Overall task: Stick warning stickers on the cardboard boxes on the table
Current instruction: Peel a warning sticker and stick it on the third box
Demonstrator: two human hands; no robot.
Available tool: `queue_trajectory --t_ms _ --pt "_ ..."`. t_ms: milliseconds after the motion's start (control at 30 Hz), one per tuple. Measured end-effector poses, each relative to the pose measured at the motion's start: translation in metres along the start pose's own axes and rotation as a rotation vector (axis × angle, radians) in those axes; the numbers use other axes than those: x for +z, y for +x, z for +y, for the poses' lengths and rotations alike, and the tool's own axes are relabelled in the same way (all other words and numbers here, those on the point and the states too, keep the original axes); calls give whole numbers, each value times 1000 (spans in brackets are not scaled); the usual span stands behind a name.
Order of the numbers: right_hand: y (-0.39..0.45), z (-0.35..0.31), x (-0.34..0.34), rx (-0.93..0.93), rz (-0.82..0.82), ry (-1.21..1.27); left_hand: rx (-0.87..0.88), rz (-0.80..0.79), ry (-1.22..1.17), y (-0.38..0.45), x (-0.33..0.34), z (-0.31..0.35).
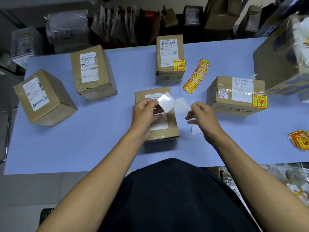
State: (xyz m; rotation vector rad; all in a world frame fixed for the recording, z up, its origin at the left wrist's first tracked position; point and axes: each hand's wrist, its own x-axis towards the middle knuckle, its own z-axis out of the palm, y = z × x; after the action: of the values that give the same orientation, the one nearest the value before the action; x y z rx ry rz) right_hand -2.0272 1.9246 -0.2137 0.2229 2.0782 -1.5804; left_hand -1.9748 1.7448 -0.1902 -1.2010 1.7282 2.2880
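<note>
Several cardboard boxes stand on the pale blue table. Over the near middle box, my left hand pinches a white-backed sticker and my right hand pinches a pale backing sheet; the two pieces are peeled apart. The far middle box and the right box each carry a yellow and red warning sticker. Two boxes on the left show only white shipping labels. A strip of spare stickers lies between the boxes.
A large carton fills the table's far right corner. More loose stickers lie at the right edge, and a scrap of backing paper sits beside my right wrist. Parcels and bags are stacked behind the table.
</note>
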Motion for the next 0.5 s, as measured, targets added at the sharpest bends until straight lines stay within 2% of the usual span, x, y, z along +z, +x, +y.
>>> queue_trajectory --t_ms 133,333,433,500 --pt "5 40 -15 185 67 -59 -48 25 -61 0 -4 1" --pt "10 83 -31 317 82 -385 -62 22 -65 -1 -2 0" --pt "7 67 -26 127 176 -525 -104 38 -101 1 -3 0" --pt "2 46 -13 -125 196 -576 -166 54 -136 3 -3 0"
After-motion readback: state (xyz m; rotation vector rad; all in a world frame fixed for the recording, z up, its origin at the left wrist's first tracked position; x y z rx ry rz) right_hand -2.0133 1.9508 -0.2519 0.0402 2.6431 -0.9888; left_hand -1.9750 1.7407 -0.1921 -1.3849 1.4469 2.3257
